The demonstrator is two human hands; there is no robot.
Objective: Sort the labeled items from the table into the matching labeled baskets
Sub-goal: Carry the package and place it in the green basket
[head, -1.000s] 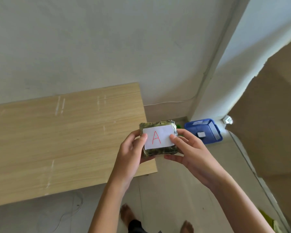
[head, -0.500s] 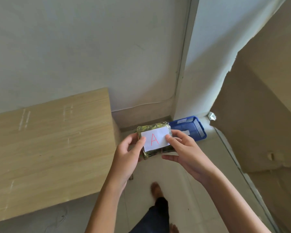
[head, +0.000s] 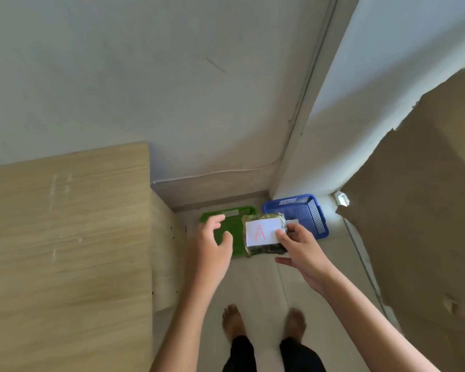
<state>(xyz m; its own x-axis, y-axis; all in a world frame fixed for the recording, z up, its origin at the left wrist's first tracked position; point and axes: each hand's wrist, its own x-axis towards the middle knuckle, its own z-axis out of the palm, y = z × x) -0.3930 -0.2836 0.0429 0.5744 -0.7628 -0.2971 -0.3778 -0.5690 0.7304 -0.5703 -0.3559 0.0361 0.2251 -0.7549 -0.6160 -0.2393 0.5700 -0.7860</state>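
A green foil packet (head: 262,234) with a white label marked with a red A is held in the air by my right hand (head: 300,248), thumb on the label's right edge. My left hand (head: 212,245) is off the packet, just to its left, fingers spread and empty. On the floor below stand two baskets: a green basket (head: 227,224) under my left hand and the packet, and a blue basket (head: 310,213) to the right in the corner. Each basket has a white label that I cannot read. The packet hangs over the green basket's right edge.
The light wooden table (head: 65,251) fills the left side, its end panel facing the baskets. A wall with a thin cable runs behind. A brown cardboard sheet (head: 427,197) leans at the right. My bare feet (head: 234,320) stand on the pale tiled floor.
I have turned and stepped right, away from the table, bringing the green basket into view. My left hand has let go of the packet, which my right hand alone now holds over the baskets.
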